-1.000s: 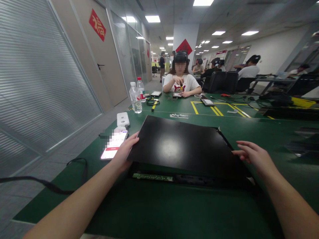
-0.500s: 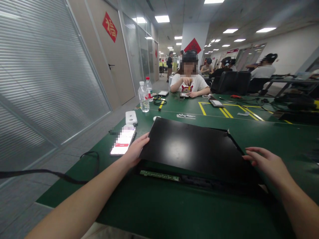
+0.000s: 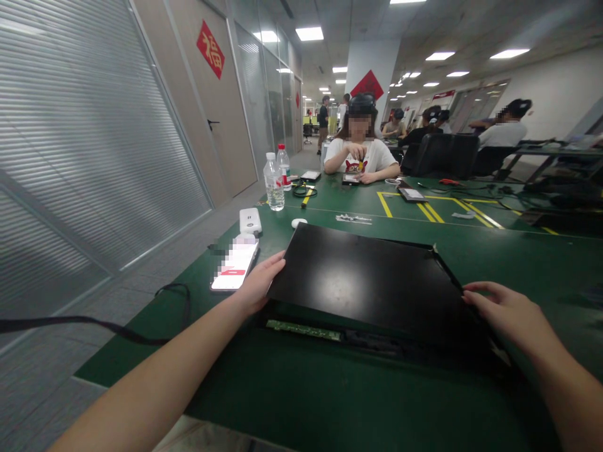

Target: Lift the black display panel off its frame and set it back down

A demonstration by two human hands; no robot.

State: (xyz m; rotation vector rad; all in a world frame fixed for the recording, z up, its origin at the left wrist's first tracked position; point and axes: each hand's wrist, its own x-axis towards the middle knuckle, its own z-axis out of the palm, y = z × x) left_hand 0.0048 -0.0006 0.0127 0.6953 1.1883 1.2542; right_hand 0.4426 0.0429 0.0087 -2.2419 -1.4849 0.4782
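Observation:
A large flat black panel (image 3: 362,282) lies on the green table (image 3: 330,402), raised a little over a frame whose green circuit strip (image 3: 304,329) shows at the near edge. My left hand (image 3: 258,284) grips the panel's left edge, thumb on the side and fingers under it. On the right edge rests my right hand (image 3: 506,312), fingers curled around that edge.
A lit phone (image 3: 234,267) lies just left of my left hand, with a white box (image 3: 250,220) behind it and two water bottles (image 3: 274,182) farther back. A black cable (image 3: 117,329) hangs off the table's left edge. A seated person (image 3: 360,154) works across the table.
The panel has come down a little flatter over the frame. My right hand has moved in from beside the panel onto its right edge. My view shifted left.

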